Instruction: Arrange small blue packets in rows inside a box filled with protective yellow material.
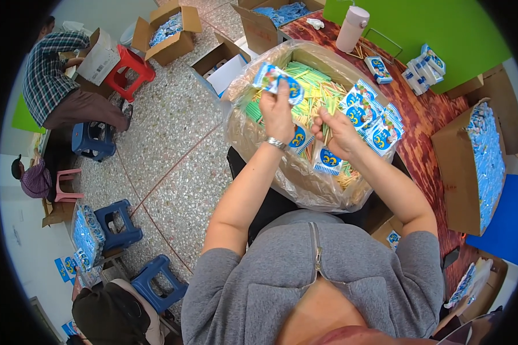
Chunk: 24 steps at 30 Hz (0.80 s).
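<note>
In front of me stands a box lined with clear plastic (293, 187), filled with thin pastel sticks (308, 77) in green, yellow and orange. Over its far left part, my left hand (277, 118) is closed on a blue-and-white packet (294, 92), slightly blurred. My right hand (341, 137) is pinched around a few thin yellowish sticks (327, 135), close to the middle of the box. Two similar packets, a near one (328, 160) and one by my left wrist (299, 138), lie on the sticks. Several more packets (360, 109) overlap along the box's right side.
A red patterned table (423, 138) at the right bears a pink bottle (352, 29) and small packs (425, 70). Cartons of packets (484, 167) stand at right and far left (168, 31). Blue stools (119, 224), a red stool (129, 72) and other people (54, 77) are at left.
</note>
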Available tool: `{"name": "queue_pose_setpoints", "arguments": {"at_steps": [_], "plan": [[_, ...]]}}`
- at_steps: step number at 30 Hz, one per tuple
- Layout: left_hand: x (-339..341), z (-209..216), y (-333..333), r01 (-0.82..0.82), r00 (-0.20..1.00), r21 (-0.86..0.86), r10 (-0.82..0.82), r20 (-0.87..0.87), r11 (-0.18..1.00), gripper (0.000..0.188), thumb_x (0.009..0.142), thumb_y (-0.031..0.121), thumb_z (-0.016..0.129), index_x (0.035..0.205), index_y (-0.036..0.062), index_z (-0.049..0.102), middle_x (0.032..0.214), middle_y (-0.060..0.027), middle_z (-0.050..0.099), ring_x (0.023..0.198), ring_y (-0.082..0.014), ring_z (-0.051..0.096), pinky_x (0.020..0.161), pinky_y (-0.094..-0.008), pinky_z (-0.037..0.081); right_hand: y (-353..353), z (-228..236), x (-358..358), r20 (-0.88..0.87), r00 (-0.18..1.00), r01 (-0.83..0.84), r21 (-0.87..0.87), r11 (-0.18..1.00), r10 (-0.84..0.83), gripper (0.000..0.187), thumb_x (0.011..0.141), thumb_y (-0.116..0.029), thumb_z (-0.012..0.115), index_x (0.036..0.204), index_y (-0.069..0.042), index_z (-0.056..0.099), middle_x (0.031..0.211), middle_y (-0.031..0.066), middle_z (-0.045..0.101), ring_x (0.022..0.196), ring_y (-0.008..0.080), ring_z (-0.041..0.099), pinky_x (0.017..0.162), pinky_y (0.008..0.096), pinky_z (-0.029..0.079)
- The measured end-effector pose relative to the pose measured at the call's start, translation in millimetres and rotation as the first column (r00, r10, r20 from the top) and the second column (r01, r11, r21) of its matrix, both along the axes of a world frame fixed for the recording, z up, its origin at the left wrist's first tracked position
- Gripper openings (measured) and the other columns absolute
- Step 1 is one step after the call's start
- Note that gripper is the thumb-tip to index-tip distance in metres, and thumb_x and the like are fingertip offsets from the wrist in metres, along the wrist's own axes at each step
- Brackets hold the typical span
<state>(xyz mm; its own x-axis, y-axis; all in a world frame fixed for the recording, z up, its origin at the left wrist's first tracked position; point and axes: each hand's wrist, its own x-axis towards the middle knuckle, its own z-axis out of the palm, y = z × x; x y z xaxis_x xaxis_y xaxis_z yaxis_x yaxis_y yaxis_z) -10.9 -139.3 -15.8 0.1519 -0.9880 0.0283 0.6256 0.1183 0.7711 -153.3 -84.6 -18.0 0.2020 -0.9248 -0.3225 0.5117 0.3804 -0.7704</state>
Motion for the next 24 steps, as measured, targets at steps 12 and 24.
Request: {"name": "queue_pose_setpoints", "arguments": {"at_steps": [12, 24], "plan": [[-11.5, -13.1, 7.3, 0.257, 0.935, 0.076, -0.268, 0.230, 0.963, 0.021, 0.096, 0.023, 0.061, 0.104, 0.0032, 0.058, 0.089, 0.0020, 0.061, 0.075, -0.0025, 0.052, 0.063, -0.0194, 0.042, -2.6, 6.8, -8.9, -0.316, 0.766, -0.567, 0.077, 0.820, 0.559, 0.024, 0.100, -0.029, 0.052, 0.096, -0.005, 0.052, 0.078, 0.0030, 0.058, 0.067, 0.0115, 0.061, 0.055, 0.0229, 0.047], [-1.4, -6.3, 0.7, 0.482, 0.863, 0.039, -0.482, 0.153, 0.875, 0.022, 0.096, 0.020, 0.060, 0.111, 0.0031, 0.057, 0.101, -0.0007, 0.064, 0.087, -0.0072, 0.058, 0.077, -0.0259, 0.048, -4.8, 16.7, -9.2, -0.246, 0.714, -0.621, 0.208, 0.755, 0.655, 0.029, 0.100, -0.030, 0.053, 0.093, -0.002, 0.059, 0.078, 0.0028, 0.060, 0.067, 0.0110, 0.061, 0.053, 0.0233, 0.047]]}}
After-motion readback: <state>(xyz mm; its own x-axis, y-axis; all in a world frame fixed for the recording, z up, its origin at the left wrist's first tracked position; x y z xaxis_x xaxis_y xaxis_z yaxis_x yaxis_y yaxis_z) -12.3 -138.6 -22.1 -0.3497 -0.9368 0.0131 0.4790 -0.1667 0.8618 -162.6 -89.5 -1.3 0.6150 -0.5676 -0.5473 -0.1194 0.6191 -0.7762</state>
